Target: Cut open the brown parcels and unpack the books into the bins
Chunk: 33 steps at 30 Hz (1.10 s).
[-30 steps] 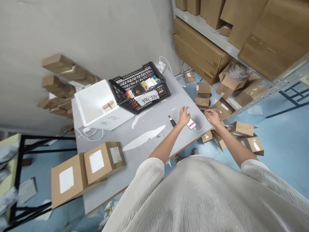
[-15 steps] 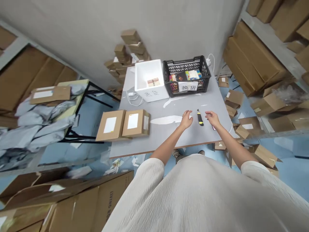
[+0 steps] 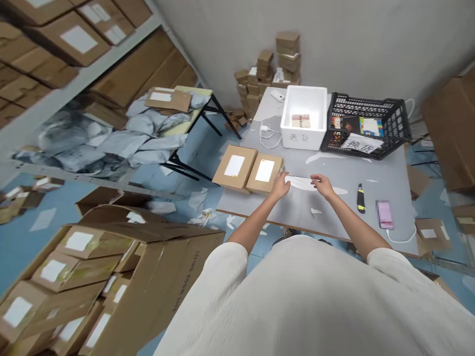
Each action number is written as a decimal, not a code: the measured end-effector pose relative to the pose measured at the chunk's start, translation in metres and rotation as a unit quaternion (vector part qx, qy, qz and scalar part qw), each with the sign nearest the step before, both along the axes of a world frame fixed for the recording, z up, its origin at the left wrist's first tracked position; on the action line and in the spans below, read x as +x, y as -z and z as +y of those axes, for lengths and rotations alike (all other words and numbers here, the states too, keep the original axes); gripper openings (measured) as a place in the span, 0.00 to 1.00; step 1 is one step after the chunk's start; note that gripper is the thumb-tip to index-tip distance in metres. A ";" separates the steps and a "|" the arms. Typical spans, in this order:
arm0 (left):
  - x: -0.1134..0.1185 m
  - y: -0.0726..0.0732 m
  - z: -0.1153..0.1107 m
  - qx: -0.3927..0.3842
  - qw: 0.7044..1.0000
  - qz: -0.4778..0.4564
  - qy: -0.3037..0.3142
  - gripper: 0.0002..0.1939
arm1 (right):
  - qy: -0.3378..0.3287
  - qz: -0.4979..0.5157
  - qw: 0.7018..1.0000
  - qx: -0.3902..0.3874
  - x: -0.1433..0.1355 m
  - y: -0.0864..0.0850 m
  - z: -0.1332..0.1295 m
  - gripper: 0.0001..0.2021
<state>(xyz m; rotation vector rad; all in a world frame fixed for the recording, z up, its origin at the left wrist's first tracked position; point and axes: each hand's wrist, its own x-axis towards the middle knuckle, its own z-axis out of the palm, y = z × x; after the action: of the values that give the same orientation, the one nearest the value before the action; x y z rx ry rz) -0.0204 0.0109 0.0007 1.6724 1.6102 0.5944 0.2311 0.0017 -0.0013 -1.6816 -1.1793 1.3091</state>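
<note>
Labelled carton (image 3: 264, 173) on the grey table (image 3: 330, 222): it lies just left of the left hand (image 3: 281, 186), long axis seemingly pointing away from the person; the right hand (image 3: 322, 187) is farther off. Both hands have fingers loosely bent; I can't tell whether either pinches anything. Beyond, the black crate (image 3: 393, 121) holds colourful packets (image 3: 371, 126); the white foam box (image 3: 304, 139), a printed pack (image 3: 301, 121).

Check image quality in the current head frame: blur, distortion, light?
Head view: wide-angle stretch tilts the shelf; shelf boxes look smeared; phone screen partly pixelated; label print unreadable; light diffuse, shadows soft; left hand and right hand fairly clear.
</note>
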 end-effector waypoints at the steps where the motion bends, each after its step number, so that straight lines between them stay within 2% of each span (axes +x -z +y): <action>1: -0.017 0.003 0.000 -0.005 1.000 0.008 -0.012 0.30 | -0.016 -0.002 1.000 -0.008 -0.017 0.004 0.004 0.14; 4: -0.061 0.013 -0.003 -0.026 0.998 0.032 -0.045 0.30 | -0.063 -0.004 0.997 -0.034 -0.062 0.019 0.015 0.13; 7: -0.091 0.021 -0.007 -0.033 0.997 0.036 -0.066 0.32 | -0.103 -0.010 0.993 -0.052 -0.100 0.036 0.022 0.13; 10: -0.106 0.027 -0.007 -0.042 0.995 0.032 -0.081 0.33 | -0.123 -0.038 0.989 -0.066 -0.129 0.052 0.029 0.15; 15: -0.113 0.030 -0.003 -0.041 0.996 0.022 -0.083 0.35 | -0.117 -0.108 0.981 -0.109 -0.160 0.066 0.041 0.24; 19: -0.113 0.029 -0.001 -0.037 0.996 0.027 -0.073 0.32 | -0.109 -0.162 0.973 -0.126 -0.164 0.068 0.043 0.30; 23: -0.111 0.025 -0.001 -0.024 0.997 0.022 -0.077 0.30 | -0.105 -0.165 0.972 -0.130 -0.151 0.067 0.043 0.34; 26: -0.104 0.023 0.001 -0.018 0.993 0.010 -0.113 0.32 | -0.105 -0.149 0.975 -0.125 -0.140 0.063 0.043 0.31; 29: -0.092 0.020 0.004 -0.033 0.988 -0.010 -0.152 0.35 | -0.114 -0.092 0.982 -0.117 -0.136 0.058 0.040 0.24; 33: -0.071 0.011 0.004 -0.026 0.987 -0.007 -0.160 0.36 | -0.097 -0.026 0.990 -0.096 -0.134 0.049 0.030 0.17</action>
<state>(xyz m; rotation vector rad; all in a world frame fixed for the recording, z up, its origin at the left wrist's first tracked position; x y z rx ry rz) -0.0915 0.0146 -0.0099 1.3778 1.8851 0.7135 0.0967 0.0313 -0.0501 -1.7822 -1.3102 1.5484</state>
